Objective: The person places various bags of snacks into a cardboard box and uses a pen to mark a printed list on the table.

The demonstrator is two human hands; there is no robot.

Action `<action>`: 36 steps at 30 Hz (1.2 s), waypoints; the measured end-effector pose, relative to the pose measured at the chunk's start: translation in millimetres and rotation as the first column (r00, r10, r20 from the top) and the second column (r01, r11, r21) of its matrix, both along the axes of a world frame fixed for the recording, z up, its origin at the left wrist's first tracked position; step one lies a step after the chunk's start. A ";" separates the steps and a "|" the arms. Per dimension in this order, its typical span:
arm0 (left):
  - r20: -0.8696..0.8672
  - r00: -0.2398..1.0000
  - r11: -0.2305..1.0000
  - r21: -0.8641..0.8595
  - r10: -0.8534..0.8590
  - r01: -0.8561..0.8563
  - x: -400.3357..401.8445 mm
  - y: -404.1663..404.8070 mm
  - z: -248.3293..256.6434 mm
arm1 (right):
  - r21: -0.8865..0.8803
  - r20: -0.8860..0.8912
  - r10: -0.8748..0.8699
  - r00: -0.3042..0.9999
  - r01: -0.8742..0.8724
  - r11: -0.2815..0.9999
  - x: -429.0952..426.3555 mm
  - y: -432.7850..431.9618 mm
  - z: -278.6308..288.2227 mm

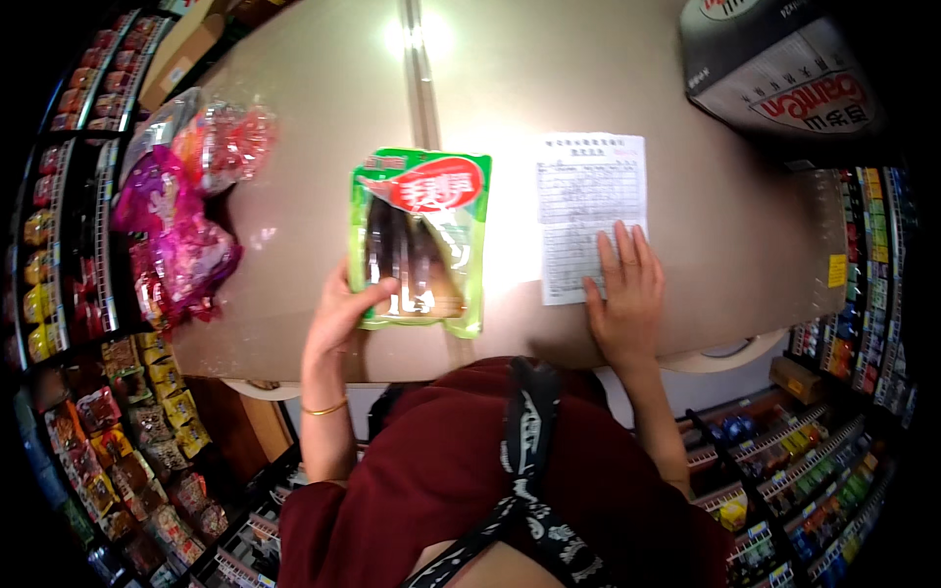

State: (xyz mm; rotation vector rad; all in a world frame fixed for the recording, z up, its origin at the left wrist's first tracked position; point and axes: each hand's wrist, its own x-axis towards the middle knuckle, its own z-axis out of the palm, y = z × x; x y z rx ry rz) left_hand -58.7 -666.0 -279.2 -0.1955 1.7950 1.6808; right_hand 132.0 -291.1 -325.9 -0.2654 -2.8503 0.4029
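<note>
My left hand (345,316) grips the lower left edge of a green-edged plastic food packet (415,250), thumb on its front. Through the clear window show dark, long pieces with paler ends, possibly bamboo shoots. A red oval with printed characters crosses the packet's top. To the right, a white paper sheet (592,198) with a printed table lies flat on the tan tabletop (309,169). Spread over the sheet's lower right part is my right hand (628,287), fingers pointing away from me and nothing held.
Pink and purple plastic snack bags (180,235) lie at the table's left. A Ganten carton (779,81) stands at the far right corner. Shelves of packaged snacks (132,441) flank the left, and more stocked shelves (801,470) the right. An open cardboard box (184,59) is at the upper left.
</note>
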 end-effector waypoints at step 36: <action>-0.011 1.000 0.988 -0.157 0.007 -0.009 -30.6 61.9 -59.6 | -0.049 -0.063 0.186 0.981 -0.189 0.981 -19.5 48.6 -48.5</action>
